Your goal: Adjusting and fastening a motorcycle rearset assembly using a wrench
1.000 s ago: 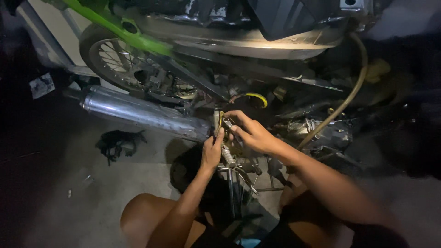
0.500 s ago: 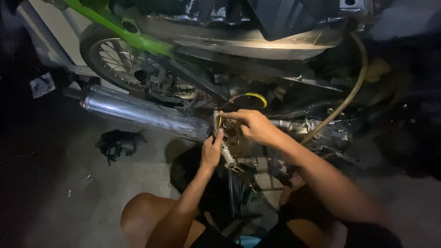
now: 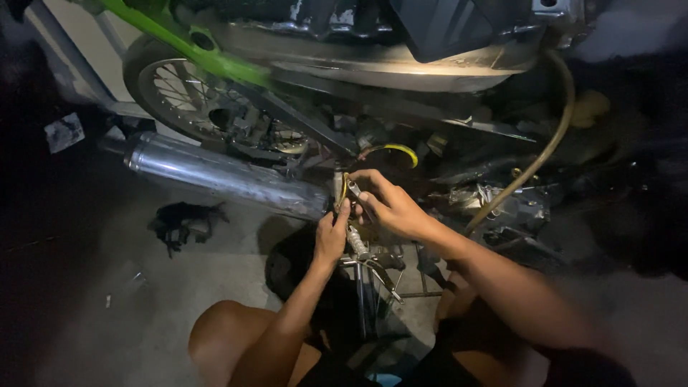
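Knee: we see one bare knee (image 3: 218,330) at the bottom of the view, nearest to us, below and left of the exhaust pipe's front end.
Left hand: our one left hand (image 3: 331,235) sits just below the front end of the exhaust pipe (image 3: 222,174), fingers curled together around a small ribbed metal part (image 3: 354,238), thumb pressed up against it.
Right hand: our one right hand (image 3: 387,204) lies just right of the pipe's front end, fingers bent and closed on one small tool with a yellow grip (image 3: 345,188); its tip is too small to tell.
Ribbed part: one, upright, touching both hands, just right of the pipe's end.
Metal stand: one, with thin legs (image 3: 369,276), below the pipe's end, under the hands.
Rag: one dark rag (image 3: 180,218) on the concrete floor (image 3: 129,301), below the pipe's middle.
Exhaust pipe: one, shiny, slanting down to the right.
Hose: one tan hose (image 3: 552,136), curving well right of the pipe.
Wheel: one spoked wheel (image 3: 179,93), just above and behind the pipe.
Frame bar: one green bar (image 3: 179,43), farthest, above the wheel.
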